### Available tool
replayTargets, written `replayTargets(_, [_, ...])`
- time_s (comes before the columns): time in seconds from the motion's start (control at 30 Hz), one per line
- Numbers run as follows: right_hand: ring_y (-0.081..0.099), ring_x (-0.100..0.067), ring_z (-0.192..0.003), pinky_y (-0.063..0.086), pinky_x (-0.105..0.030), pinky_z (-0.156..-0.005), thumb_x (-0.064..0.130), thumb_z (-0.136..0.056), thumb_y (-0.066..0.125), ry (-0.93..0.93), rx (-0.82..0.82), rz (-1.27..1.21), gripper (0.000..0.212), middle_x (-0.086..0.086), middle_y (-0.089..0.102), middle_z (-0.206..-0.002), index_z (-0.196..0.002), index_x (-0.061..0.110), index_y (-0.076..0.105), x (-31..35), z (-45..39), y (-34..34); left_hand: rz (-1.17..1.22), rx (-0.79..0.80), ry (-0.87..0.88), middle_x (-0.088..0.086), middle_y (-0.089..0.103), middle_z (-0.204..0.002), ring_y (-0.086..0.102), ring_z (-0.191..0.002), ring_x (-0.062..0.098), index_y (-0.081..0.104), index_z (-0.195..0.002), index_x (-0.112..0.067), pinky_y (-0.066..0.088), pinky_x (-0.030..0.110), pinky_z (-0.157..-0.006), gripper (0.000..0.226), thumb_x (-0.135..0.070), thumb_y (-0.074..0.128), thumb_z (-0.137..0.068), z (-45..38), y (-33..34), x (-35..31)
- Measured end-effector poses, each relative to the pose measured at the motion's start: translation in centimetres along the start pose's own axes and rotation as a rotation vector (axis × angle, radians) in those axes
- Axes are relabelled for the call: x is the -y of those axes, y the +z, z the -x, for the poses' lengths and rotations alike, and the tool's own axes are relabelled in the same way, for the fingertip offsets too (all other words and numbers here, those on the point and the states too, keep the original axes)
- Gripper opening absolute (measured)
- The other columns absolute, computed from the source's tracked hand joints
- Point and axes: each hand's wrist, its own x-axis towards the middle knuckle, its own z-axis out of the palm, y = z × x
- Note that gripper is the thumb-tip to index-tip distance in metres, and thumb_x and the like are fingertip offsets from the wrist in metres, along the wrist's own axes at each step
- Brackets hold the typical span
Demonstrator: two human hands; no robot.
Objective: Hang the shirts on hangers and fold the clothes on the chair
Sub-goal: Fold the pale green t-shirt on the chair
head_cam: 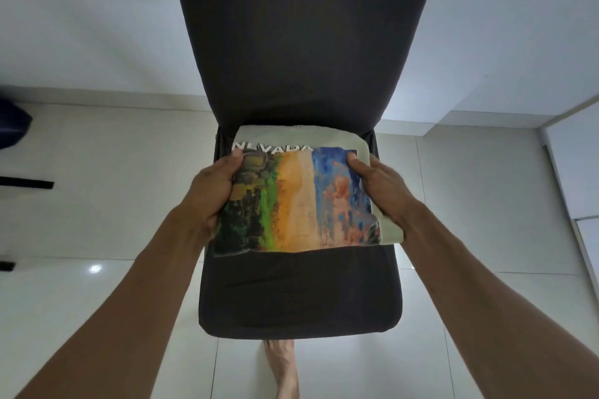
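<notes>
Seen from above, a person leans over a dark chair point(298, 295) on a pale tiled floor point(97, 220), both bare arms reaching forward. At the far left edge a dark blue shape point(13, 126) is too cut off to identify. The left hand point(215, 191) grips the left edge of a folded shirt point(301, 201), thumb curled over the top onto the print and the other fingers tucked out of sight underneath. The shirt is a pale folded bundle with a colourful landscape print and white lettering, held over the back half of the chair seat, close to the backrest; whether its underside already rests on the seat cannot be told. The right hand point(377, 188) grips the right edge the same way, thumb on top, fingers hidden below. A bare foot point(282, 366) shows on the floor under the seat's front edge. The likely trouble now is the fold coming undone: if one hand lets go before the other, or the fingers drag out from beneath carelessly, the lower layers may slide and the bundle may splay. Set too near a side edge, it could tip off the seat.
</notes>
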Motion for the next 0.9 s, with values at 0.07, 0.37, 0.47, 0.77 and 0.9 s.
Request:
replayTargets(0.07, [0.077,-0.023,-0.083,0.061,-0.034,-0.067,0.036,-0.101,0.057,0.047,-0.033,0.017,0.024,-0.005,0.078,-0.093,-0.117,0.021,0.065,-3.5,-0.3,-0.3,-0.094,-0.028,-0.032,0.015,0.077,-0.091,0.075,-0.076,0.028,0.070,-0.107,-0.008,0.060,0.036,-0.064,0.036,-0.040,0.058,-0.098,-1.0,-0.9,3.1])
replayTargets(0.37, [0.072,-0.016,-0.094,0.061,-0.033,-0.072,0.030,-0.100,0.059,0.198,-0.106,0.172,0.023,0.002,0.070,-0.108,-0.122,0.024,0.054,-17.2,2.0,-1.3,-0.671,-0.086,-0.105,0.003,0.070,-0.094,0.066,-0.089,0.021,0.065,-0.100,-0.015,0.055,0.039,-0.079,0.032,-0.046,0.058,-0.096,-1.7,-3.6,16.6])
replayTargets(0.47, [0.069,-0.009,-0.087,0.057,-0.025,-0.067,0.030,-0.099,0.060,0.153,-0.183,0.346,0.020,0.008,0.069,-0.102,-0.116,0.020,0.058,-18.7,2.5,-1.7,-0.819,-0.094,-0.039,0.004,0.069,-0.094,0.065,-0.086,0.020,0.066,-0.100,-0.010,0.046,0.028,-0.063,0.027,-0.037,0.061,-0.097,-1.3,-3.8,17.9])
replayTargets(0.77, [0.061,-0.007,-0.073,0.047,-0.022,-0.056,0.043,-0.097,0.058,0.099,-0.236,0.741,0.023,0.010,0.062,-0.093,-0.105,0.023,0.048,-19.1,2.9,-1.3,-1.098,-0.346,0.022,0.006,0.064,-0.091,0.058,-0.080,0.026,0.053,-0.098,-0.013,0.047,0.035,-0.066,0.042,-0.054,0.058,-0.092,-0.1,-2.6,18.8])
replayTargets(0.9, [0.063,-0.013,-0.083,0.053,-0.032,-0.065,0.048,-0.095,0.057,0.034,-0.316,0.731,0.025,0.005,0.061,-0.100,-0.104,0.026,0.051,-17.4,0.5,-0.6,-0.982,-0.388,0.118,0.009,0.065,-0.100,0.061,-0.091,0.029,0.055,-0.104,-0.011,0.051,0.039,-0.075,0.034,-0.044,0.059,-0.095,-2.2,-1.1,16.6])
